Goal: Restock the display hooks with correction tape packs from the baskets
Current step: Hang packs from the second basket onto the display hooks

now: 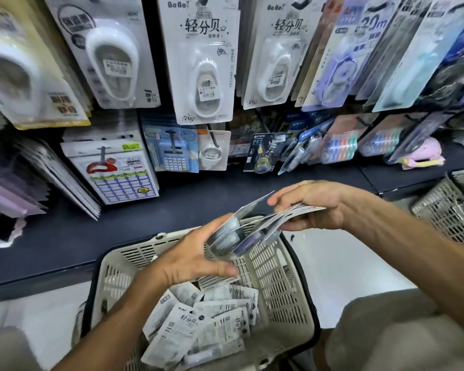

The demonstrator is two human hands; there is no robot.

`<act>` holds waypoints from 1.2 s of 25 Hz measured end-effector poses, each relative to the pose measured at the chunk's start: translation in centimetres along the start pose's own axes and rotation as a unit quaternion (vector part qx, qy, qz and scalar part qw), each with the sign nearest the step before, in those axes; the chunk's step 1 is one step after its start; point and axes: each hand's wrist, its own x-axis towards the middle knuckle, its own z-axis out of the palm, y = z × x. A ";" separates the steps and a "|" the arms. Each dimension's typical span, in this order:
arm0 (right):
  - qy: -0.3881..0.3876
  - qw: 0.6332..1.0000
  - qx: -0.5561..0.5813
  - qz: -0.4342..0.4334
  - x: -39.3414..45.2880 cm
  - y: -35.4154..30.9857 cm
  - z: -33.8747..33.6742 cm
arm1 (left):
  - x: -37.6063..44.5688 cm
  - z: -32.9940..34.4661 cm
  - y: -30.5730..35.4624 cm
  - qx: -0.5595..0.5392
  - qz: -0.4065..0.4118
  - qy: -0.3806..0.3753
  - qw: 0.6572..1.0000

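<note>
Both hands hold one fanned bundle of correction tape packs (252, 231) above the near basket (284, 277); the left hand (196, 258) is clamped on the blister end, thumb underneath; the right hand (314, 204) is closed on the card end, fingers over the top edges. More loose packs (198, 328) lie heaped in the bottom of that beige slotted basket; a second basket (450, 207) stands to the right, beside the dark shelf ledge (118, 226). Above the ledge, hanging BoBo packs (206, 65) fill the upper row of the display; a calculator pack (172, 151) hangs in the lower row
</note>
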 end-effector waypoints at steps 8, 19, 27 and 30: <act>-0.021 0.998 0.060 -0.003 -0.8 -1.0 1.0 | 1.2 3.5 0.5 -0.032 0.074 0.285 0.955; 0.043 0.917 -0.244 -0.312 -4.5 -4.3 -3.0 | 1.7 -0.5 8.1 -0.198 0.082 0.286 0.934; 0.092 0.898 0.148 -0.405 -7.0 -7.3 -11.7 | 3.5 -4.5 17.0 -0.154 0.151 0.222 0.951; 0.170 0.890 0.156 -0.393 -6.4 -7.4 -14.0 | 4.2 -5.9 19.5 -0.108 0.177 0.201 0.957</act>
